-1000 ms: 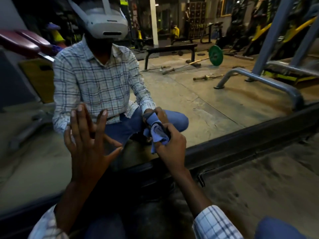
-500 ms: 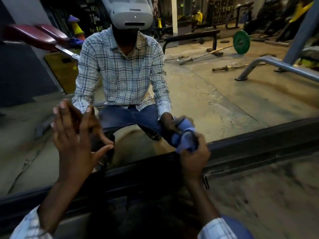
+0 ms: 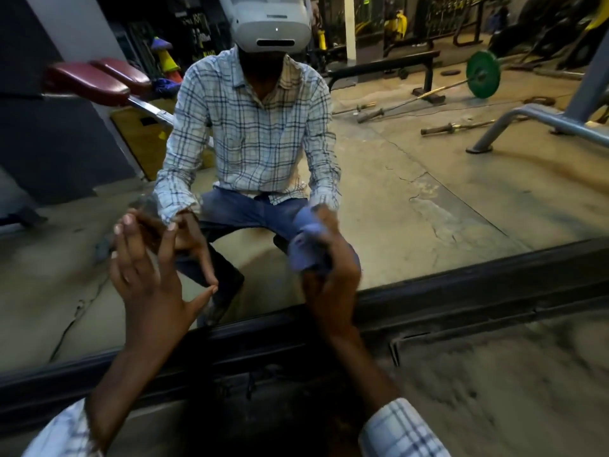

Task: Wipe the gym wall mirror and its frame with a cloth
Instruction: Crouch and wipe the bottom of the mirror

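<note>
Currently right hand [image 3: 333,285] clutches bunched blue cloth [image 3: 308,249] against glass of wall mirror [image 3: 428,199], just above its dark bottom frame [image 3: 478,288]. Left hand [image 3: 148,272] flat on glass, fingers straight and spread.

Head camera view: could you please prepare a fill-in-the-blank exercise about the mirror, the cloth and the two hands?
1. The right hand grips a crumpled ____ cloth against the mirror.
2. The left hand, fingers straight, touches the mirror and holds ____.
3. The dark frame runs along the mirror's ____ edge.
4. The reflected weight plate is ____.
Missing words: blue; nothing; bottom; green.
</note>
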Demonstrator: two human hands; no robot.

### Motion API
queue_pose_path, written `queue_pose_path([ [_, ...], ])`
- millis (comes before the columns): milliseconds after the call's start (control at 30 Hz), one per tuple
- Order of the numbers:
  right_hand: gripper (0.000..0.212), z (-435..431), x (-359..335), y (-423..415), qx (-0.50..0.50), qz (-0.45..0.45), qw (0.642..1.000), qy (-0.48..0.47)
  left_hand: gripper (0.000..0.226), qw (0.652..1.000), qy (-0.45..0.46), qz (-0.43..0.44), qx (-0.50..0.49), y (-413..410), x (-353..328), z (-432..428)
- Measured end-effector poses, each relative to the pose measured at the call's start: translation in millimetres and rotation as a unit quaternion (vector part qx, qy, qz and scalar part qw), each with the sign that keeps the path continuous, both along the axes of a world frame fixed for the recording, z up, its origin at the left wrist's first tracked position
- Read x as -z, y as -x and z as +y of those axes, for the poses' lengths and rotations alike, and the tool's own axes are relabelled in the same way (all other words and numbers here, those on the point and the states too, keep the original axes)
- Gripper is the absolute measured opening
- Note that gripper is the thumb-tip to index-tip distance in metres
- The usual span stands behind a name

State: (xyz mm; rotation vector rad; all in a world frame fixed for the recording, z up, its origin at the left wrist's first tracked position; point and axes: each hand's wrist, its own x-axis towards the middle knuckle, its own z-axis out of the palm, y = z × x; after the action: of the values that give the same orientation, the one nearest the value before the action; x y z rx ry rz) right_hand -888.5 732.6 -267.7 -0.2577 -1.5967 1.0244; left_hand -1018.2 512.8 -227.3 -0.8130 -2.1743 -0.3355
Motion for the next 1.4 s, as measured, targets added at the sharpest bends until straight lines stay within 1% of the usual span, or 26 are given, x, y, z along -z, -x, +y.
queue_pose_path([
  [33,0.037,-13,5,2,-0.059,-0.028,0.996,-0.054,0.141,1.000,0.001,-0.001,-0.001,0,-1,0],
  [67,0.041,-16,8,1,-0.080,-0.056,0.990,-0.101,0.141,1.000,0.004,-0.004,-0.002,0,-1,-1],
  [100,0.043,-11,6,0,-0.084,-0.076,0.986,-0.122,0.141,1.000,0.004,-0.008,-0.001,0,-1,-2],
  [133,0.044,-3,-1,-3,-0.076,-0.085,0.988,-0.107,0.142,1.000,0.000,-0.013,0.001,1,-1,-2],
  [167,0.042,7,-10,-6,-0.061,-0.083,0.992,-0.067,0.142,1.000,-0.004,-0.018,0.004,2,-1,-2],
  [233,0.032,32,-31,-11,0.020,-0.009,1.000,-0.003,0.141,0.999,-0.009,-0.032,0.006,0,0,0],
  [300,0.027,44,-41,-10,0.108,0.055,0.992,0.016,0.140,0.999,-0.020,-0.036,0.006,-1,0,3],
  [333,0.028,38,-40,-6,0.113,0.063,0.991,0.014,0.139,0.999,-0.026,-0.038,0.006,-2,1,4],
  [400,0.031,16,-23,2,0.037,0.040,0.998,-0.028,0.137,0.998,-0.033,-0.047,0.010,-3,3,7],
  [467,0.029,-2,0,3,-0.054,-0.016,0.993,-0.102,0.135,0.998,-0.042,-0.049,0.020,-4,4,9],
  [500,0.026,-5,7,2,-0.079,-0.041,0.987,-0.132,0.134,0.998,-0.044,-0.050,0.023,-5,4,10],
  [567,0.026,0,0,0,-0.092,-0.039,0.984,-0.144,0.137,0.997,-0.047,-0.053,0.027,-9,4,14],
  [633,0.027,10,-22,0,-0.045,0.012,0.995,-0.090,0.143,0.996,-0.051,-0.061,0.035,-16,5,20],
  [733,0.034,31,-67,5,0.097,0.083,0.992,0.005,0.144,0.995,-0.036,-0.051,0.073,-26,7,34],
  [767,0.037,32,-75,8,0.104,0.100,0.990,0.004,0.143,0.995,-0.021,-0.041,0.086,-29,10,40],
  [800,0.038,28,-76,11,0.081,0.105,0.991,-0.015,0.143,0.995,-0.011,-0.035,0.094,-31,14,46],
  [833,0.036,21,-70,12,0.044,0.092,0.993,-0.053,0.143,0.995,-0.002,-0.037,0.096,-34,18,53],
  [900,0.025,10,-42,12,-0.020,0.019,0.989,-0.148,0.141,0.995,0.012,-0.043,0.091,-41,26,67],
  [967,0.025,12,-16,3,-0.043,-0.057,0.976,-0.206,0.132,0.996,0.021,-0.027,0.081,-44,35,77],
  [1000,0.023,18,-12,-3,-0.042,-0.068,0.973,-0.217,0.130,0.997,0.025,-0.020,0.076,-45,38,80],
  [1067,0.020,36,-19,-13,-0.023,-0.034,0.981,-0.190,0.133,0.997,0.029,-0.022,0.072,-46,42,85],
  [1167,0.028,56,-35,-16,0.072,0.053,0.993,-0.076,0.139,0.997,0.032,-0.036,0.058,-49,44,91],
  [1200,0.028,55,-33,-13,0.073,0.061,0.994,-0.051,0.141,0.997,0.033,-0.038,0.053,-50,44,93],
  [1267,0.030,45,-18,-9,0.031,0.025,0.996,-0.079,0.142,0.997,0.033,-0.041,0.048,-51,45,94],
  [1333,0.033,39,0,-15,-0.022,-0.038,0.987,-0.158,0.143,0.998,0.028,-0.038,0.047,-51,46,96],
  [1400,0.026,51,1,-29,-0.025,-0.057,0.983,-0.171,0.145,0.998,0.022,-0.037,0.045,-51,47,98],
])
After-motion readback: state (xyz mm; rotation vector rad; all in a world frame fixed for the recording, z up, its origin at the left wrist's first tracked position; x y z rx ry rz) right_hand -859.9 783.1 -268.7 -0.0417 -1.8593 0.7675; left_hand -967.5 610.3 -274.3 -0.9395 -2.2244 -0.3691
